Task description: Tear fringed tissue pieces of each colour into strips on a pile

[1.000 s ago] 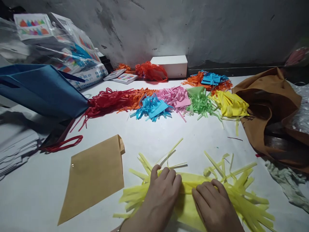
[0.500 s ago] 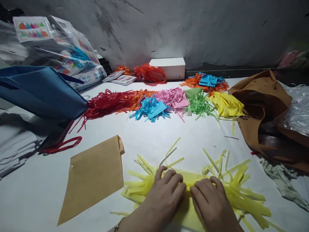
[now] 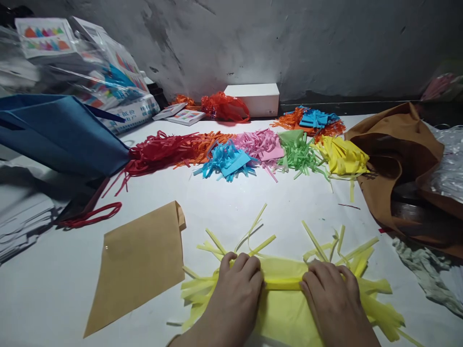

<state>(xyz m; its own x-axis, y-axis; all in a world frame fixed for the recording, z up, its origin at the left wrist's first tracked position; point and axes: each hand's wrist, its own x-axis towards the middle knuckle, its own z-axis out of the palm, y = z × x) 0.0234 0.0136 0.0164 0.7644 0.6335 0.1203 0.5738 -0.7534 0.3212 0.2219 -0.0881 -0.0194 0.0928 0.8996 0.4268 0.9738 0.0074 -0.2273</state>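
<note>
A sheet of yellow tissue paper [image 3: 285, 315] with both ends cut into fringe lies on the white table in front of me. Across its middle runs a narrow rolled fold [image 3: 283, 284]. My left hand [image 3: 238, 289] grips the left end of this fold, fingers curled over it and closed. At the fold's right end my right hand [image 3: 331, 294] is closed on the paper in the same way. Fringe strips spread out beyond both hands. Both thumbs are hidden.
A brown paper piece [image 3: 141, 270] lies to the left. Tassel bundles in red [image 3: 162, 152], blue [image 3: 227, 161], pink [image 3: 260, 144], green [image 3: 298, 152] and yellow [image 3: 343, 156] line the back. A blue bag [image 3: 61, 130] and a brown bag [image 3: 376, 178] flank them.
My hands have moved apart along the rolled fold, the left one leftward and the right one rightward. More of the fold now shows between them.
</note>
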